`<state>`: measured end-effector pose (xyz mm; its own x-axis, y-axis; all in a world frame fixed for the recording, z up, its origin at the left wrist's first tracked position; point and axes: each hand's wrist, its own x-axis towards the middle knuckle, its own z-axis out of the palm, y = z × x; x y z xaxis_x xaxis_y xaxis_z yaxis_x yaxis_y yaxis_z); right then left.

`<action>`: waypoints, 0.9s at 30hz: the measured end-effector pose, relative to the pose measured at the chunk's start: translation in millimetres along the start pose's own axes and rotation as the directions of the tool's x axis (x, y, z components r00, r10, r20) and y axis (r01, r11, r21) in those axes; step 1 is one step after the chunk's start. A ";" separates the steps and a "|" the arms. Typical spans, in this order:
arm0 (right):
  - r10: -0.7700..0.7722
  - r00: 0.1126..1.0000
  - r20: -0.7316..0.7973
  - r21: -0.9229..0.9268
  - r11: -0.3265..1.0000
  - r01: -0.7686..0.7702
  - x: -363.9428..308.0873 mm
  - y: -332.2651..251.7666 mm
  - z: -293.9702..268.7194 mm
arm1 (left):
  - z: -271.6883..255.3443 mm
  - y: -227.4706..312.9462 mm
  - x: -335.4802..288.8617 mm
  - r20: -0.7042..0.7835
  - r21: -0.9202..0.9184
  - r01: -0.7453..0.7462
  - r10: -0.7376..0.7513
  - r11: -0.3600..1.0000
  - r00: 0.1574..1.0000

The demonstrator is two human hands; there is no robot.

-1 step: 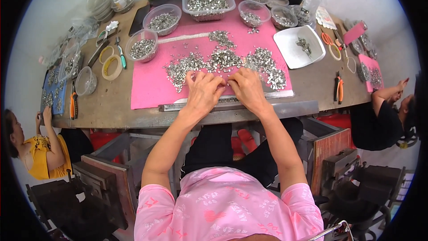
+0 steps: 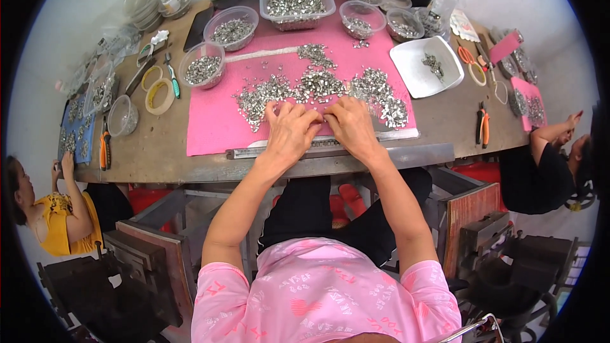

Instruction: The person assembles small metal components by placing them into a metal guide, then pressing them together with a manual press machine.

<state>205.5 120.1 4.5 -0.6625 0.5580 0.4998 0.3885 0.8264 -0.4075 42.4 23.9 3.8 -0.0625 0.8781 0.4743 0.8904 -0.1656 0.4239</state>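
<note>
My left hand (image 2: 292, 132) and my right hand (image 2: 353, 128) meet over the front of a pink mat (image 2: 213, 121). Thumbs and forefingers are pinched close together, nearly touching; what they hold is too small or hidden to make out. Just beneath the fingers, a narrow metal strip (image 2: 323, 143) lies along the table's front edge, with small pieces lined up on it, partly covered by my hands. Beyond my fingertips, small shiny metal pieces spread in a left heap (image 2: 262, 96), a middle heap (image 2: 318, 84) and a right heap (image 2: 379, 95).
Clear tubs of metal pieces, including a square one (image 2: 297, 3), stand at the back. A white tray (image 2: 406, 67) sits right of the mat. Orange-handled pliers (image 2: 483, 126) lie farther right; tape rolls (image 2: 159, 96) lie left. Another person (image 2: 63, 216) works at left, one (image 2: 537, 168) at right.
</note>
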 end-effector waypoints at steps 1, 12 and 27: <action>-0.008 1.000 0.004 -0.040 0.999 0.009 0.7 1.2 3.6 | 0.2 -0.7 0.0 0.000 0.001 0.000 0.000 1.000 1.000; -0.018 0.999 0.028 -0.012 1.000 0.019 -3.7 5.4 -2.8 | -1.3 -23.6 12.9 -0.010 -0.036 0.078 -0.078 0.996 0.997; 0.026 0.999 0.037 -0.002 1.000 -0.026 -7.2 2.2 -4.3 | -2.4 -24.8 25.1 0.081 0.040 0.026 -0.029 0.999 0.996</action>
<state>213.8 118.3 3.3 -0.6756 0.5761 0.4601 0.4071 0.8117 -0.4188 17.6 49.0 7.1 -0.0522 0.9159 0.3979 0.9058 -0.1244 0.4051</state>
